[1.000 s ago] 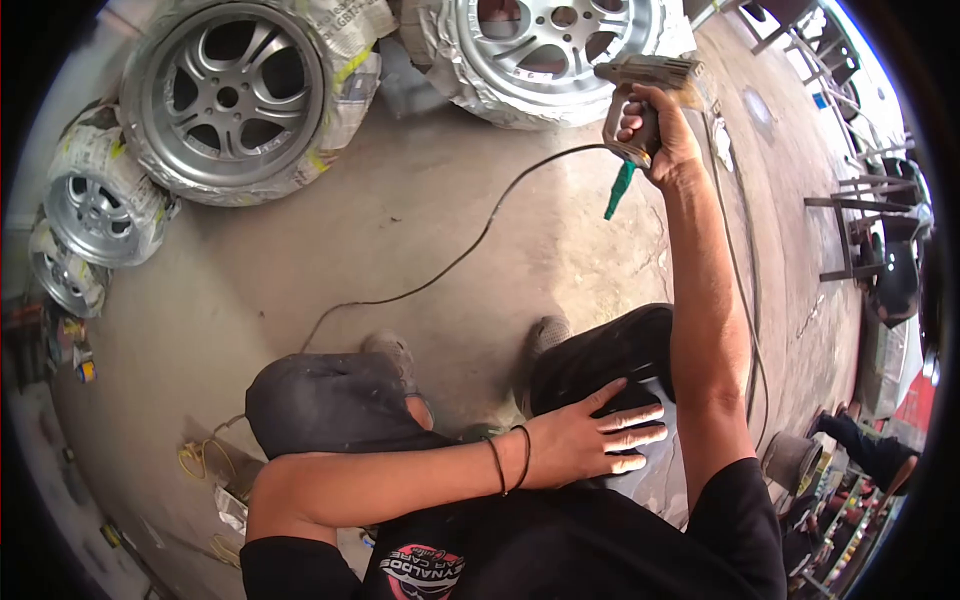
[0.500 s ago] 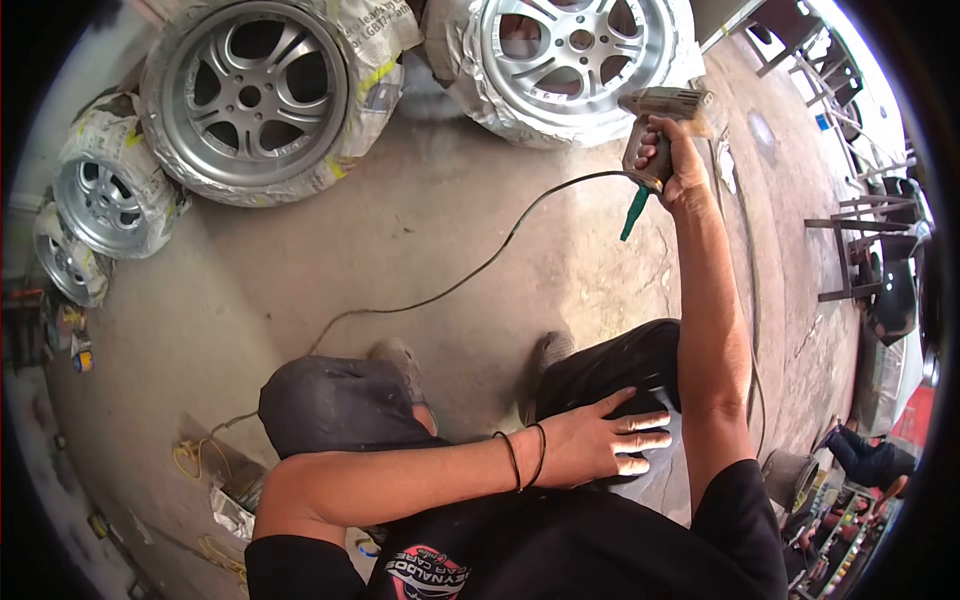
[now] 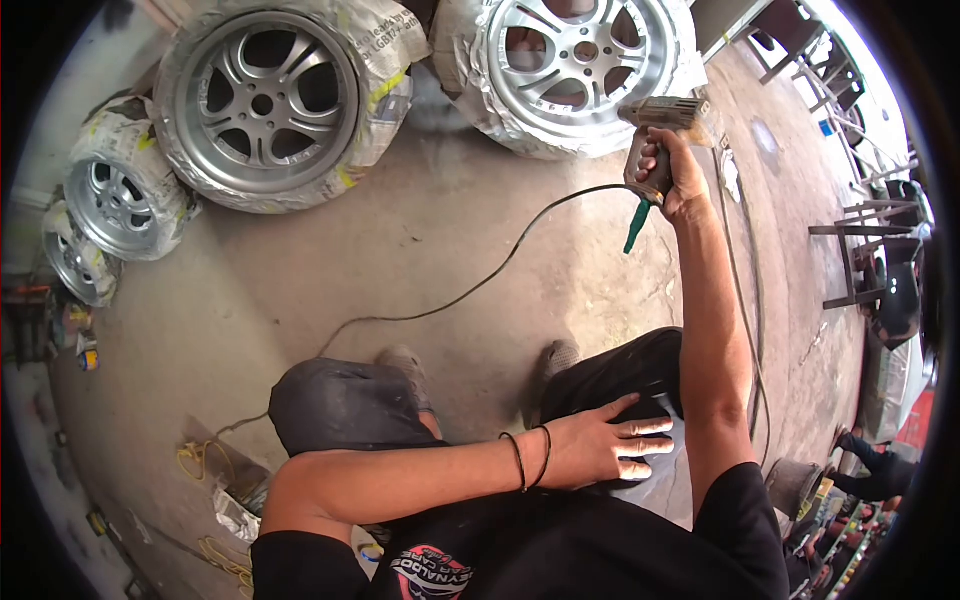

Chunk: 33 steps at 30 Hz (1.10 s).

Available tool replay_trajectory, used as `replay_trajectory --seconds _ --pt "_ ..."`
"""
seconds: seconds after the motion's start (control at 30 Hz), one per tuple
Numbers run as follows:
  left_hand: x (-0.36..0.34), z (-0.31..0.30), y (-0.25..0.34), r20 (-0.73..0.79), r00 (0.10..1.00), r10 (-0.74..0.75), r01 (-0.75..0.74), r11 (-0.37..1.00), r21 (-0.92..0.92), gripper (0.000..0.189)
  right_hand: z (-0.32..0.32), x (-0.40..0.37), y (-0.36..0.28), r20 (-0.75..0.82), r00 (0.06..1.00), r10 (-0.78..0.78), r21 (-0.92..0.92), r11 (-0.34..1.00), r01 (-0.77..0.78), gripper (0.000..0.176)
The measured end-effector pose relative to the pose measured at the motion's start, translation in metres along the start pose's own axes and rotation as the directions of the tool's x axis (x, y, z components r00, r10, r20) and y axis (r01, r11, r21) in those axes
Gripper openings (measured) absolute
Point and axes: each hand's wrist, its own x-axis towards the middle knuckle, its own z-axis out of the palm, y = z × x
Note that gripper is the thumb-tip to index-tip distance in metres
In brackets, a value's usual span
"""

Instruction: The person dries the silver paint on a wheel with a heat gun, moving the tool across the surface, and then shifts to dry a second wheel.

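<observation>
My right hand [image 3: 672,172] is wrapped around the grip of a heat gun [image 3: 672,112], with my arm stretched out in front. The gun's nozzle faces left, by the lower right edge of a silver alloy wheel [image 3: 585,50] whose tyre is wrapped in masking paper. A green-wrapped piece [image 3: 636,226] hangs below the grip, and a dark cord [image 3: 470,290] runs from it across the floor to the left. My left hand [image 3: 600,442] lies across my right thigh, fingers spread, holding nothing.
A second paper-masked wheel [image 3: 262,105] stands at upper left, with two smaller masked wheels [image 3: 112,200] beyond it. Metal stands [image 3: 860,250] are along the right. A person's legs [image 3: 875,468] show at lower right near cluttered items. Yellow cord [image 3: 205,460] lies at left.
The whole view has shifted slightly, so the wheels and floor appear a little lower and to the right. Both hands keep the same pose, the right one still gripping the heat gun.
</observation>
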Motion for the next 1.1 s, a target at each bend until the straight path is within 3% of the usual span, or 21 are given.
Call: replay_trajectory --seconds 0.27,0.5,0.9,1.1 --pt "0.001 0.001 -0.001 -0.014 1.0 0.01 -0.01 1.0 -0.001 0.046 0.022 -0.018 0.003 -0.009 0.999 0.039 -0.062 0.997 -0.039 0.017" --pt "0.002 0.0 0.0 -0.001 1.0 0.013 -0.013 1.0 0.01 0.046 0.024 -0.015 0.012 0.11 0.986 0.126 -0.06 0.991 -0.12 0.016" --pt "0.002 0.002 0.0 -0.015 1.0 0.021 -0.021 0.999 0.042 0.046 0.027 -0.008 0.028 0.092 0.98 0.175 -0.022 0.984 -0.174 0.014" --pt "0.004 -0.006 0.002 0.039 0.999 0.007 -0.008 0.999 0.041 0.051 0.015 0.008 0.04 -0.044 0.999 0.006 -0.179 0.984 -0.013 0.019"
